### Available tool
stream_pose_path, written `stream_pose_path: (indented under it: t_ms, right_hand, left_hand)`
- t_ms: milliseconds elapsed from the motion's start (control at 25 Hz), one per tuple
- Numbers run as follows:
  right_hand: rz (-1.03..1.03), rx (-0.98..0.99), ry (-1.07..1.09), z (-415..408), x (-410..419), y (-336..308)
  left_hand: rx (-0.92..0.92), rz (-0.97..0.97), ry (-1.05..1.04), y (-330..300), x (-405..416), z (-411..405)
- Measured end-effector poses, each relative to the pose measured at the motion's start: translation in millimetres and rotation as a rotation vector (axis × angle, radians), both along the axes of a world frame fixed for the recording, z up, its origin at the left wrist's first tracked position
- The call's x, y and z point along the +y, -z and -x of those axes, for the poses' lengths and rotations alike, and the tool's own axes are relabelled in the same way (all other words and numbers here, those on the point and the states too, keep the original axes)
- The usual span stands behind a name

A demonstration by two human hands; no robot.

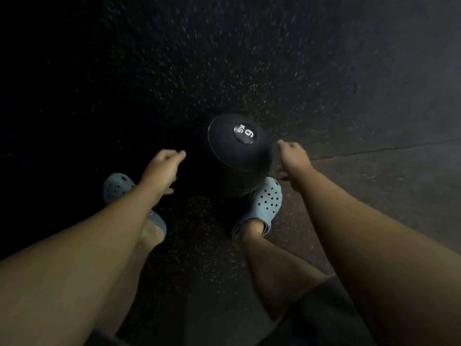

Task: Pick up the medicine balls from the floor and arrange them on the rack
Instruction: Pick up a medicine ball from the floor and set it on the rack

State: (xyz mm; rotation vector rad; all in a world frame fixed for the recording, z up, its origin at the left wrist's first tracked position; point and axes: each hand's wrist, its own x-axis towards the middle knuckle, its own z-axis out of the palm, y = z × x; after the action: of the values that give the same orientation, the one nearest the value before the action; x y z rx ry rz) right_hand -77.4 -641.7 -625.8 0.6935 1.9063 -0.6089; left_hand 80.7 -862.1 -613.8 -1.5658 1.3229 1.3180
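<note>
A black medicine ball [237, 156] marked "6 KG" in white lies on the dark speckled floor, right in front of my feet. My left hand [164, 166] hangs to the ball's left with a gap between them, fingers loosely spread and holding nothing. My right hand [293, 156] is close beside the ball's right edge, fingers apart and empty; I cannot tell whether it touches the ball. No rack is in view.
My two feet in light blue clogs stand on the rubber floor; the right clog [264, 203] touches the ball's near side, the left clog [119, 188] is further left. A seam [374, 148] crosses the floor on the right.
</note>
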Motion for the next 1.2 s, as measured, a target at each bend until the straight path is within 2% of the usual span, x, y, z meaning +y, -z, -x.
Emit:
stream_pose_path:
  t_ms: [120, 280, 400, 560, 680, 840, 1040, 1200]
  right_hand:
    - [0.147, -0.16, 0.165, 7.0, -10.8, 57.2]
    - [0.315, -0.186, 0.354, 3.3, -8.9, 105.5]
    - [0.368, -0.168, 0.369, 2.3, -9.3, 97.3]
    - [0.376, -0.129, 0.351, 2.6, -18.6, 45.1]
    - [0.387, -0.058, 0.328, 11.6, -36.8, -27.7]
    - [0.472, 0.051, 0.294, 22.8, -82.5, -147.0]
    - [0.665, 0.216, 0.09, 39.0, -196.9, -356.7]
    - [0.939, 0.355, -0.068, 25.6, -298.9, -526.1]
  left_hand:
    - [0.017, -0.094, -0.269, 64.1, 14.6, 23.4]
    - [0.019, -0.221, -0.443, 110.8, 19.5, 27.7]
    - [0.008, -0.225, -0.491, 110.0, 15.9, 25.6]
    - [0.063, -0.242, -0.534, 67.9, 7.8, 28.1]
    - [0.151, -0.265, -0.565, 0.9, -12.2, 33.8]
    - [0.343, -0.242, -0.642, -121.0, -55.7, 45.2]
    - [0.71, -0.142, -0.74, -335.0, -145.0, 36.1]
    - [1.022, 0.078, -0.831, -520.7, -209.1, 0.4]
